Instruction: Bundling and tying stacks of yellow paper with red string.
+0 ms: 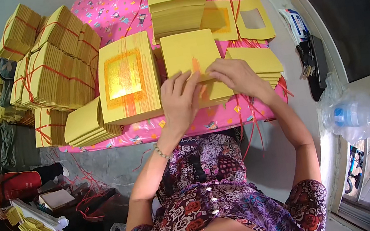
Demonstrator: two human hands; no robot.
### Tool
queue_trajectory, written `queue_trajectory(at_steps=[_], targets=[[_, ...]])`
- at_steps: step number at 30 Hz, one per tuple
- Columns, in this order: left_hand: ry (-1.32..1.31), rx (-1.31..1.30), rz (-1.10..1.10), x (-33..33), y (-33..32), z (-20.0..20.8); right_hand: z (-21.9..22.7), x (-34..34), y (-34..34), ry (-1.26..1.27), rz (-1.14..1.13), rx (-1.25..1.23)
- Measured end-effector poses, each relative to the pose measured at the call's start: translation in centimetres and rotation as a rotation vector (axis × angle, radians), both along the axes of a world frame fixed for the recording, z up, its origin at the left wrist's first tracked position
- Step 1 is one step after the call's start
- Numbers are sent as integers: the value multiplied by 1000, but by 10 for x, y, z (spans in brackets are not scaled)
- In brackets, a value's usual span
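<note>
In front of me a stack of plain yellow joss paper [190, 49] with a short red-orange streak lies on the pink covered table. My left hand [180, 98] is closed at its near edge, thumb and forefinger on the top sheet. Beside it, my right hand [237, 77] has its fingers curled over the same edge, pinching the paper. The edge between the two hands looks bent over. Left of my hands stands a tall stack of joss paper with a gold foil square [125, 74]. The undersides of my fingers are hidden.
Bundles tied with red string [55, 73] are piled at the left. A loose stack [254, 63] lies right of my hands; a taller stack [177, 5] stands behind. The pink patterned cover [224, 120] ends just before me. Another person [17, 185] works at far left.
</note>
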State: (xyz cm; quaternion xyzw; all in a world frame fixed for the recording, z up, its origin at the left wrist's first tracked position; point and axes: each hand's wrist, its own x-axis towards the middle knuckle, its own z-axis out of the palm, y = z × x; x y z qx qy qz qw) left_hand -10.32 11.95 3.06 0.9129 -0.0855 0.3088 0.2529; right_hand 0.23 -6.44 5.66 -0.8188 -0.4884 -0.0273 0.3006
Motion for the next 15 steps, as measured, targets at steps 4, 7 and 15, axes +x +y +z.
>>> queue_trajectory(at_steps=[4,7,15], targets=[[-167,88,3,0,-9,0,9,30,9,118,-31,20],[-78,109,-47,9,-13,2,14,58,19,95,-46,2],[123,230,29,58,-10,-16,-13,129,52,-1,-105,-127]])
